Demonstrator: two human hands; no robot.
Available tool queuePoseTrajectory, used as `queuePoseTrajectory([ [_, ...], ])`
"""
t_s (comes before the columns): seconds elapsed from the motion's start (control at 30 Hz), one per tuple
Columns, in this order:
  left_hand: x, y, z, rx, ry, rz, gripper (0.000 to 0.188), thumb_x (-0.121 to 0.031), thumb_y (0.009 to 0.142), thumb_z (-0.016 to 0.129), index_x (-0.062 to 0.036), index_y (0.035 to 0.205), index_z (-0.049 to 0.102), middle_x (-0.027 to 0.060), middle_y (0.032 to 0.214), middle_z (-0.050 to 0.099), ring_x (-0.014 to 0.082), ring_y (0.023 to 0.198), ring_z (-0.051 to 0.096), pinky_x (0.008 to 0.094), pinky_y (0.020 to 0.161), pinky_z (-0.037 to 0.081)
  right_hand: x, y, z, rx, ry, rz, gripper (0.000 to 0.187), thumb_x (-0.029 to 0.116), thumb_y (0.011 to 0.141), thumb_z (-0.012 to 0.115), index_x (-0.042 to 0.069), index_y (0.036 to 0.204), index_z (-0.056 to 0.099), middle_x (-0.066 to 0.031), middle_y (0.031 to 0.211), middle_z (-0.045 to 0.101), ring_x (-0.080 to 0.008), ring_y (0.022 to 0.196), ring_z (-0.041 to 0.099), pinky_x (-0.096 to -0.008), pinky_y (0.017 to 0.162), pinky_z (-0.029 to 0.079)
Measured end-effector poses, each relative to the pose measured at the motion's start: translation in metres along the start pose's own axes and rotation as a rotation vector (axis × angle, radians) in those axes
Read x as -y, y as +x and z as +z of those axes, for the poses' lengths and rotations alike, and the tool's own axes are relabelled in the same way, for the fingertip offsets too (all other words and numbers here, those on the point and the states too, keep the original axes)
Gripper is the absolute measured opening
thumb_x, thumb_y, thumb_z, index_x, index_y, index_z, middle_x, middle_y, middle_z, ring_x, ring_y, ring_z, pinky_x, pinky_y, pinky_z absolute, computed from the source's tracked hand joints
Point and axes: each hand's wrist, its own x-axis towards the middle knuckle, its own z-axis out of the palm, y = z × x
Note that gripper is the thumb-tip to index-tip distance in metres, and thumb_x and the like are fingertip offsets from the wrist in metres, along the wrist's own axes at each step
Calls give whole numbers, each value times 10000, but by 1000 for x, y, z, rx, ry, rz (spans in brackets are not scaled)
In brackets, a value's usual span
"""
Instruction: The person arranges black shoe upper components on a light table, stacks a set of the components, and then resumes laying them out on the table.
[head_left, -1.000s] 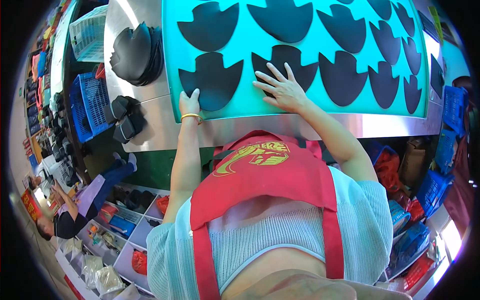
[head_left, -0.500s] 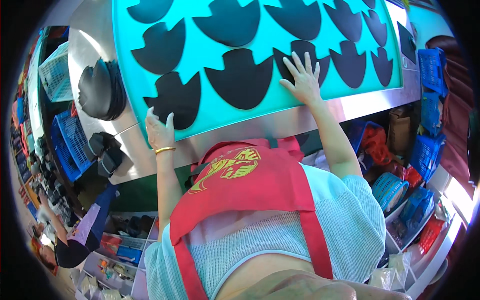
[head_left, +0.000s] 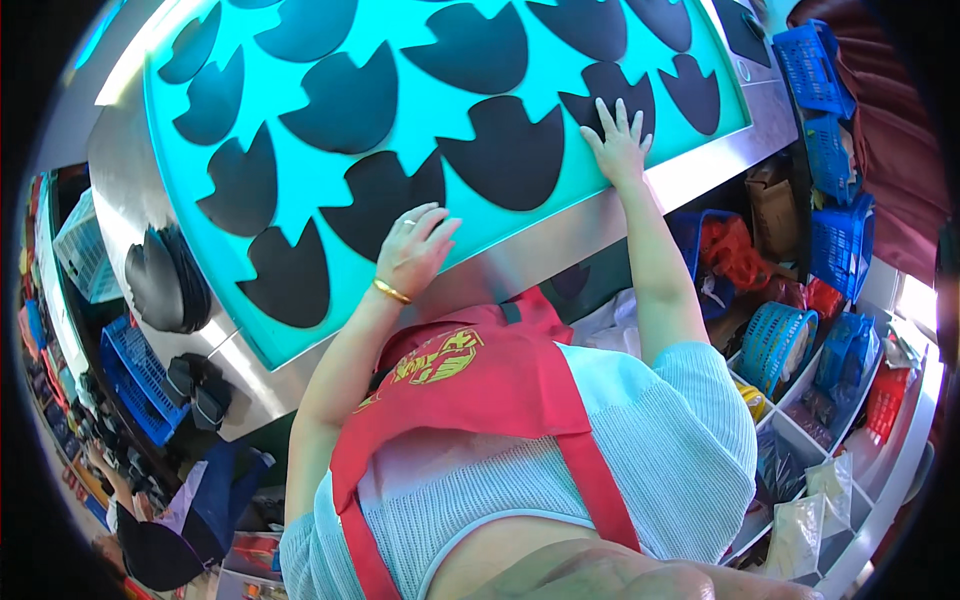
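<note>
A turquoise work surface on a steel table carries several flat black cut pieces shaped like shoe uppers. My left hand, with a gold bracelet and a ring, rests flat with spread fingers on one black piece near the front edge. My right hand lies flat with fingers apart on another black piece further right. Neither hand grips anything. I wear a red apron over a light knitted top.
A stack of black pieces sits on the steel table at the left. Blue baskets stand on the right, and a blue crate on the left. White bins with bagged items lie at lower right. Another person is at lower left.
The view has swung left, so the surface now tilts. My left hand moved from the table's front edge up onto a black piece. My right hand moved onto a piece further right.
</note>
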Motion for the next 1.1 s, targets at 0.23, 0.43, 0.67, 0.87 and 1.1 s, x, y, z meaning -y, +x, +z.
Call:
queuePoseTrajectory([
  [0.23, -18, 52, 58, 227, 154, -13, 520, -202, 834, 739, -163, 1328, 584, 115, 1483, 432, 347, 1403, 374, 576, 1090, 371, -13, 10, -1, 132, 54, 130, 735, 692, 908, 485, 375, 1547, 307, -57, 1654, 182, -418, 1510, 111, -687, 1156, 104],
  [0.43, -23, 59, 81, 239, 249, -59, 476, -241, 832, 741, -205, 1289, 612, 90, 1447, 466, 352, 1395, 372, 644, 1080, 333, -21, 15, -4, 134, 65, 113, 725, 679, 908, 499, 372, 1541, 324, -60, 1650, 196, -413, 1512, 112, -691, 1155, 100],
  [0.67, -30, 67, 91, 164, 295, -71, 388, -254, 829, 742, -238, 1208, 663, 49, 1391, 522, 329, 1340, 426, 596, 1055, 359, -23, 12, -6, 132, 68, 77, 724, 661, 899, 532, 366, 1533, 344, -64, 1644, 215, -421, 1506, 132, -700, 1145, 117],
  [0.87, -31, 70, 89, 138, 329, -73, 354, -257, 831, 736, -241, 1179, 676, 41, 1362, 546, 317, 1305, 454, 543, 1010, 394, -22, 12, -9, 142, 65, 65, 707, 643, 903, 540, 369, 1528, 352, -68, 1637, 235, -418, 1504, 143, -710, 1135, 139],
  [1.1, -31, 70, 86, 147, 303, -62, 365, -245, 825, 738, -234, 1184, 675, 42, 1379, 539, 316, 1315, 451, 538, 1018, 388, -32, 60, -4, -58, 78, 53, 800, 675, 928, 460, 181, 1544, 337, -50, 1616, 298, -327, 1517, 164, -651, 1177, 74],
])
